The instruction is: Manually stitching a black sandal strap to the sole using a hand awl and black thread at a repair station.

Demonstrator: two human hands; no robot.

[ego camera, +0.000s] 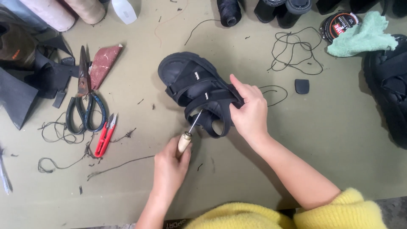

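Note:
A black strapped sandal (190, 80) lies on the olive work surface, toe pointing up-left. My right hand (248, 112) grips its heel straps at the right side. My left hand (171, 163) holds a wooden-handled awl (185, 142), its thin metal tip pressed into the strap near the sandal's heel. Both sleeves are yellow knit.
Large scissors (85, 101) and small red thread snips (106, 133) lie at the left with black leather scraps (25, 85). Loose black thread (294, 53), a black heel piece (302, 86), a polish tin (339, 23), a green cloth (364, 36) and another black shoe (390, 85) sit at the right.

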